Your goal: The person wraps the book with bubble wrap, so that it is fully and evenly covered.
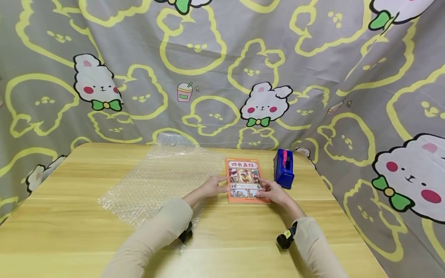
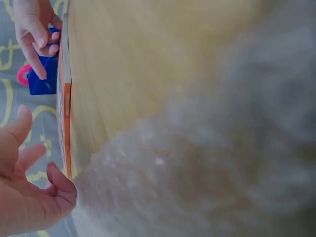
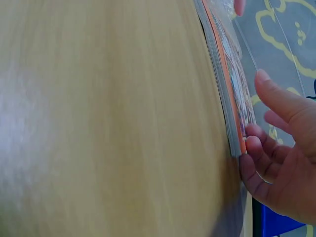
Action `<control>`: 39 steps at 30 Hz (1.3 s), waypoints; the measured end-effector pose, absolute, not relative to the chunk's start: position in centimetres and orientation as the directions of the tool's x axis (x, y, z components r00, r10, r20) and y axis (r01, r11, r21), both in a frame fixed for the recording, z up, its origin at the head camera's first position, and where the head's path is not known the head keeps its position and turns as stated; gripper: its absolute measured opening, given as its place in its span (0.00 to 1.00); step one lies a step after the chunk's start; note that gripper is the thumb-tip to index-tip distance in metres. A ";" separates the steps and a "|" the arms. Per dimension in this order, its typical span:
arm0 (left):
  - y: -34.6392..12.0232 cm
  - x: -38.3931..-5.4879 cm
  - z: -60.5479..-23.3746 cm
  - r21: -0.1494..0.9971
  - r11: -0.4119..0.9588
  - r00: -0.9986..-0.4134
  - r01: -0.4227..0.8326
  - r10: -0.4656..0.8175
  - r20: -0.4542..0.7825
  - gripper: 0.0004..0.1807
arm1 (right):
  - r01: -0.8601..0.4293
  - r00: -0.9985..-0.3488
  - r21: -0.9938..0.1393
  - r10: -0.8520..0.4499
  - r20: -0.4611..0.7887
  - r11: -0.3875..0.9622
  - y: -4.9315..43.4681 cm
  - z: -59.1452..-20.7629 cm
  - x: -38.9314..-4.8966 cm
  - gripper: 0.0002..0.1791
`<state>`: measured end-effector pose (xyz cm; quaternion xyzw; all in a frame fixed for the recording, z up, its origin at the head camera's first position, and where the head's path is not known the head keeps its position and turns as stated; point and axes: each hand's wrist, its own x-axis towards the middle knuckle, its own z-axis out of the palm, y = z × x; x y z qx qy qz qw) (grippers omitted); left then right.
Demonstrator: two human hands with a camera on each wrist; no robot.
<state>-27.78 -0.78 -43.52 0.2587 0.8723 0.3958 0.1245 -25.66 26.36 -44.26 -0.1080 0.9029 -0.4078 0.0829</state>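
An orange book (image 1: 245,196) with Chinese characters and small pictures on its cover lies flat on the wooden table. At its left edge is my left hand (image 1: 213,187), fingers loosely bent and the thumb apart from them; the left wrist view shows it beside the book's orange spine (image 2: 67,113). My right hand (image 1: 277,194) is at the opposite side. In the right wrist view its lower fingers touch the book's corner, while the thumb (image 3: 276,94) is raised above the cover. Neither hand closes round the book.
A sheet of clear bubble wrap (image 1: 163,173) spreads over the table left of the book, partly under my left forearm. A blue box (image 1: 284,179) with a pink strap stands just right of the book. Behind the table (image 1: 236,239) hangs a grey curtain (image 1: 215,50) with rabbit prints.
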 end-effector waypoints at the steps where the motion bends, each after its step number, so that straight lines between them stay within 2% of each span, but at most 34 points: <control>1: -0.6 -27.8 -43.5 0.750 0.570 -0.842 0.334 0.538 -0.033 0.29 | -0.125 -0.964 -0.746 -0.258 -0.064 0.655 26.5 -44.3 -25.7 0.36; 9: 0.8 -28.1 -43.7 0.681 0.679 -0.870 0.276 0.477 -0.123 0.30 | -0.229 -0.954 -0.691 -0.298 0.021 0.686 27.0 -44.6 -25.5 0.36; 16: 2.3 -27.7 -43.5 0.600 0.733 -0.872 0.319 0.475 -0.116 0.28 | -0.123 -0.975 -0.680 -0.217 -0.055 0.723 26.7 -44.8 -25.1 0.38; 21: 3.4 -27.2 -43.3 0.622 0.713 -0.852 0.323 0.506 -0.137 0.30 | -0.093 -0.982 -0.659 -0.179 -0.064 0.747 26.4 -45.0 -25.0 0.40; 26: 4.3 -26.9 -43.2 0.639 0.715 -0.857 0.283 0.488 -0.167 0.31 | -0.083 -0.983 -0.668 -0.172 -0.068 0.739 26.2 -45.1 -25.1 0.41; 32: 5.0 -26.5 -43.0 0.756 0.647 -0.895 0.102 0.392 -0.215 0.35 | -0.080 -0.983 -0.665 -0.170 -0.072 0.743 26.1 -45.2 -24.8 0.41; 35: 5.1 -26.7 -42.8 0.845 0.532 -0.886 -0.046 0.368 -0.280 0.36 | -0.075 -0.984 -0.671 -0.164 -0.070 0.738 26.2 -45.2 -24.7 0.41; 39: 4.9 -27.2 -42.6 0.900 0.358 -0.853 -0.250 0.358 -0.379 0.36 | -0.077 -0.984 -0.675 -0.163 -0.066 0.734 26.5 -45.2 -24.5 0.42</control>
